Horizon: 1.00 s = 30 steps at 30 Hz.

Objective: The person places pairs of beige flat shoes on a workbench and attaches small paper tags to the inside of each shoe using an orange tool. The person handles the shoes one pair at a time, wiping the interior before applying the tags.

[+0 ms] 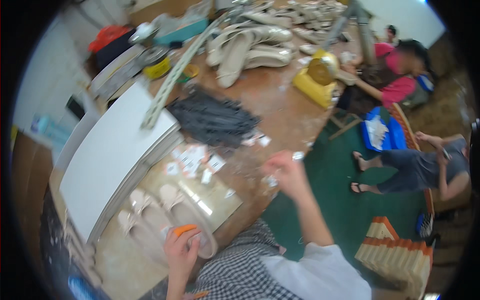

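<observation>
Several beige flat shoes (pixel 155 212), with bows at their toes, lie side by side on a shiny tan board in front of me. My left hand (pixel 182 252) is over the heel end of the nearest shoes, its fingers curled. A bright orange piece (pixel 185 230) shows at the index finger, like a finger cover. Whatever the fingers pinch is too small to make out. Above the table's right edge is my right hand (pixel 286 172), smeared by motion. A small pale shiny piece (pixel 298 156) shows beside its fingers. Loose white labels (pixel 192 159) lie scattered farther forward.
A stack of white sheets (pixel 115 155) stands left, under a long perforated metal strip (pixel 177 75). Dark grey strips (pixel 215 117) are heaped mid-table. Beige shoes (pixel 250 47) pile up behind, near a yellow holder (pixel 315 82). Right are two people, a blue basin (pixel 384 129) and stacked boxes (pixel 397 257).
</observation>
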Each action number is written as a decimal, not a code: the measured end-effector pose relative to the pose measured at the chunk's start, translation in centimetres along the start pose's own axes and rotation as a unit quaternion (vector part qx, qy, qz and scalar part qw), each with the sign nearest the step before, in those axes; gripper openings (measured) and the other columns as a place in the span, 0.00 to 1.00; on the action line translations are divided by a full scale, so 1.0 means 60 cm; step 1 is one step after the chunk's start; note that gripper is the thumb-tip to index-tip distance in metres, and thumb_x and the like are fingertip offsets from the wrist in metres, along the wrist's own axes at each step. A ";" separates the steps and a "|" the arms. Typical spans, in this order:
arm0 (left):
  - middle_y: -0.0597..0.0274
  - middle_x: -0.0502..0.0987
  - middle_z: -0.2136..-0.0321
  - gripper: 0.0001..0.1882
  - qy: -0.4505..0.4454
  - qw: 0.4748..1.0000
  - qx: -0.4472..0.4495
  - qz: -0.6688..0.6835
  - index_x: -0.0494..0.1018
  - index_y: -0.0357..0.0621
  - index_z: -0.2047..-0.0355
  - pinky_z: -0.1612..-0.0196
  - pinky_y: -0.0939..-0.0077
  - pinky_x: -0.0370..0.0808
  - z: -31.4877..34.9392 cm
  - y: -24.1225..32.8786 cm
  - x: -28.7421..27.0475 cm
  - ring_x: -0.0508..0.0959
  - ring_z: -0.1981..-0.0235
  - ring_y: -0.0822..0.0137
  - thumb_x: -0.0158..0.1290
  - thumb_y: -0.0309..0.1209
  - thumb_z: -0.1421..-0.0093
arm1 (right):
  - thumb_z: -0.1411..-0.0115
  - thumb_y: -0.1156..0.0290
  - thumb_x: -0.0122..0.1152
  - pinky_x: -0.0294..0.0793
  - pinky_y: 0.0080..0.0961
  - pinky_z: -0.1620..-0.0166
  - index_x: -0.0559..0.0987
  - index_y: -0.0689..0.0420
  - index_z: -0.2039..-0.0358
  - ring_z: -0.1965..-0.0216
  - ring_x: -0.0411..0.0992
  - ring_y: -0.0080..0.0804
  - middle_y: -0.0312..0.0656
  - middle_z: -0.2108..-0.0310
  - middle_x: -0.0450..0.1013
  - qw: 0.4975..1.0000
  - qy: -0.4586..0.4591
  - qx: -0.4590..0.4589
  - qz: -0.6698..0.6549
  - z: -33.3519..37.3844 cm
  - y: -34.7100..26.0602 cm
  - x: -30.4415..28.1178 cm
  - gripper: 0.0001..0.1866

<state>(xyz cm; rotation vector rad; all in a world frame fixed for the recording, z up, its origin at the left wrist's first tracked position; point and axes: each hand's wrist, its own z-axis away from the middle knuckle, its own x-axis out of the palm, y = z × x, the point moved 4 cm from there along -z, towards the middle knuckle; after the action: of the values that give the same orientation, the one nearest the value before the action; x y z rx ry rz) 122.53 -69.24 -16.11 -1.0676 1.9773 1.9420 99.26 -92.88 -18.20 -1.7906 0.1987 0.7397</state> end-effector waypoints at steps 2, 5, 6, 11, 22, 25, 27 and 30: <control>0.59 0.79 0.64 0.12 -0.005 0.994 -0.024 0.107 0.78 0.40 0.60 0.59 0.70 0.72 -0.032 0.004 0.052 0.76 0.62 0.61 0.55 0.25 0.46 | 0.48 0.68 0.68 0.69 0.29 0.49 0.82 0.56 0.69 0.53 0.71 0.31 0.39 0.60 0.76 0.971 -0.094 0.016 -0.220 0.025 -0.024 0.075 0.08; 0.64 0.78 0.68 0.13 -0.018 0.918 -0.161 0.363 0.76 0.34 0.61 0.63 0.78 0.70 -0.057 -0.004 0.123 0.74 0.64 0.73 0.48 0.32 0.36 | 0.44 0.69 0.64 0.67 0.29 0.46 0.82 0.57 0.66 0.50 0.70 0.29 0.41 0.53 0.73 0.935 -0.161 0.012 -0.317 0.064 -0.073 0.150 0.07; 0.64 0.78 0.69 0.13 -0.044 0.919 -0.147 0.363 0.76 0.34 0.62 0.64 0.80 0.70 -0.061 -0.007 0.135 0.74 0.66 0.73 0.47 0.33 0.35 | 0.43 0.70 0.63 0.66 0.30 0.46 0.82 0.58 0.66 0.50 0.69 0.27 0.41 0.52 0.72 0.916 -0.168 0.024 -0.364 0.074 -0.072 0.162 0.07; 0.60 0.76 0.77 0.10 -0.092 0.967 -0.081 0.223 0.75 0.35 0.72 0.67 0.76 0.70 -0.064 -0.012 0.129 0.75 0.73 0.68 0.51 0.30 0.39 | 0.38 0.69 0.59 0.69 0.26 0.48 0.78 0.59 0.60 0.55 0.72 0.26 0.37 0.58 0.75 0.791 -0.220 0.198 -0.535 0.086 -0.060 0.179 0.10; 0.56 0.76 0.70 0.10 -0.076 0.980 0.059 -0.173 0.79 0.48 0.65 0.64 0.61 0.72 -0.141 -0.062 0.054 0.75 0.66 0.54 0.57 0.35 0.46 | 0.39 0.76 0.58 0.72 0.15 0.68 0.79 0.63 0.60 0.71 0.73 0.18 0.37 0.70 0.78 0.911 -0.157 0.150 -0.350 0.055 -0.079 0.137 0.08; 0.53 0.76 0.68 0.10 -0.001 0.980 0.036 -0.198 0.78 0.47 0.64 0.62 0.58 0.73 -0.225 -0.098 0.040 0.75 0.64 0.53 0.57 0.31 0.49 | 0.40 0.75 0.59 0.73 0.17 0.65 0.80 0.62 0.60 0.69 0.74 0.20 0.36 0.70 0.78 0.942 -0.144 0.131 -0.273 0.050 -0.065 0.118 0.09; 0.49 0.76 0.62 0.16 0.007 0.961 0.061 -0.271 0.76 0.41 0.60 0.58 0.59 0.73 -0.275 -0.107 0.056 0.75 0.60 0.49 0.54 0.24 0.51 | 0.41 0.72 0.59 0.74 0.20 0.63 0.81 0.60 0.59 0.68 0.75 0.22 0.38 0.69 0.79 0.963 -0.140 0.058 -0.223 0.045 -0.046 0.114 0.10; 0.46 0.73 0.54 0.21 0.000 0.943 0.040 -0.330 0.75 0.40 0.56 0.48 0.60 0.71 -0.294 -0.157 0.069 0.73 0.52 0.48 0.55 0.22 0.55 | 0.41 0.70 0.59 0.74 0.24 0.61 0.80 0.59 0.61 0.66 0.76 0.25 0.41 0.67 0.79 0.963 -0.159 0.045 -0.212 0.045 -0.064 0.110 0.10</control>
<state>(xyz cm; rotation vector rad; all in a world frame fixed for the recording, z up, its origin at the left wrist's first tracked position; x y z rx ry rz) 131.24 -86.07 -23.67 -1.4626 1.4081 1.4779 105.28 -87.57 -19.36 -1.5305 -0.3514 0.6819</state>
